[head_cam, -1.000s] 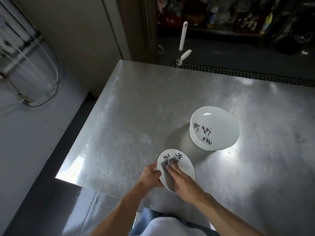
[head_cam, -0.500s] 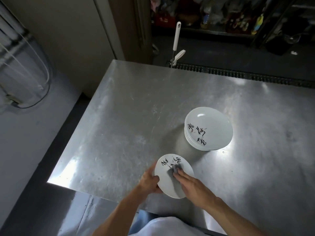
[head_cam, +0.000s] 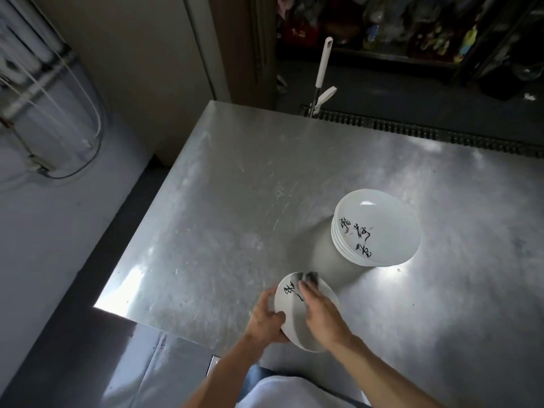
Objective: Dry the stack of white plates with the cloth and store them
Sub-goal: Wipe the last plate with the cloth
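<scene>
A stack of white plates (head_cam: 379,228) with black brush lettering stands on the steel table (head_cam: 235,187), right of centre. Near the table's front edge my left hand (head_cam: 266,316) grips the left rim of a single white plate (head_cam: 294,319), held tilted above the table. My right hand (head_cam: 321,313) lies flat on the plate's face and presses a grey cloth (head_cam: 309,278) against it. The cloth peeks out past my fingertips at the plate's far rim; the rest of it is hidden under my hand.
The table's left edge and front left corner (head_cam: 97,304) drop to the floor. A white-handled tool (head_cam: 322,72) stands behind the far edge by a floor grate (head_cam: 441,134). Cables hang on the left wall (head_cam: 59,113). Dark shelves with clutter fill the back.
My right hand has slid the cloth from the plate's middle up to its far rim. The left hand keeps its grip on the plate. The stack has not moved.
</scene>
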`<state>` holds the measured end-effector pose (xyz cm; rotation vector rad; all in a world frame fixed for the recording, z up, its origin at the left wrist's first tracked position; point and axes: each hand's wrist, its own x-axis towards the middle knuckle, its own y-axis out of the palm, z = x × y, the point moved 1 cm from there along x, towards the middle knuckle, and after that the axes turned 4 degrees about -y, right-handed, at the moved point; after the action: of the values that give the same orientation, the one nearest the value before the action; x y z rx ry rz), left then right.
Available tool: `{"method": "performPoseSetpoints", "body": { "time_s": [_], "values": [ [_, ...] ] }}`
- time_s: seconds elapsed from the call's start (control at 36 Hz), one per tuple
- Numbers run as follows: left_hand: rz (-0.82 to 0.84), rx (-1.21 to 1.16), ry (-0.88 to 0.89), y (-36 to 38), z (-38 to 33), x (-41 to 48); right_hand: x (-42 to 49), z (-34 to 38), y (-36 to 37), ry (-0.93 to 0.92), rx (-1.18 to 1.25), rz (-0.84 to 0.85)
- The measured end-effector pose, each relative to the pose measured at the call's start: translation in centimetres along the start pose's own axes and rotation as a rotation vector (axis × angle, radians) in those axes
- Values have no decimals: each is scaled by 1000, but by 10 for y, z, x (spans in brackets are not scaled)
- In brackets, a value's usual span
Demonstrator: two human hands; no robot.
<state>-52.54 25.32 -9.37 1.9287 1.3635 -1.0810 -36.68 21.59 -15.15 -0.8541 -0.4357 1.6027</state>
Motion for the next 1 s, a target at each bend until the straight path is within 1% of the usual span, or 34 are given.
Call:
{"method": "performPoseSetpoints", "body": {
  "time_s": [0.08,0.11,0.19,0.22,0.33,0.39,0.44,0.47,0.5,0.56,0.58,0.61,0.67,0.75,0.83,0.89,0.94,0.97,1.0],
  "values": [
    [2,-1,11,1,1,1,-5,14,7,-204,-31,135],
    [8,-15,2,0,2,2,-5,13,7,-201,-23,135],
    [23,-47,-26,-2,6,6,3,4,1,35,39,-8],
    [33,-48,-28,-3,6,6,4,6,2,56,32,-13],
    [58,-41,-20,-4,4,7,-2,22,11,-142,-47,74],
    [75,-39,-16,-6,5,6,-5,18,10,-181,-19,94],
    [78,-66,-8,-7,8,6,-4,13,5,-199,-42,98],
    [59,-98,-10,-7,9,6,-2,11,3,-176,-52,80],
    [29,-140,-17,-6,10,4,2,11,2,-114,-57,43],
    [-17,-257,-42,1,15,0,9,13,-1,74,-37,-47],
    [-19,-330,-63,6,18,-2,12,14,-2,146,-25,-72],
    [-6,-381,-81,9,21,-5,12,16,-3,170,-24,-72],
    [17,-400,-79,11,25,-7,8,22,-7,145,-14,-40],
    [-16,-395,-68,-1,24,0,-6,26,-5,-2,50,15],
    [53,-357,-47,-11,22,5,-15,23,-2,-114,29,82],
    [150,-282,-32,-14,22,4,-13,19,-5,-86,3,56],
    [204,-218,-21,-16,21,2,-9,20,-9,-19,-18,2],
    [207,-207,-14,-16,21,3,-9,24,-9,-34,-25,6],
    [202,-197,-3,-16,19,4,-10,30,-6,-92,-30,37]
  ]
}}
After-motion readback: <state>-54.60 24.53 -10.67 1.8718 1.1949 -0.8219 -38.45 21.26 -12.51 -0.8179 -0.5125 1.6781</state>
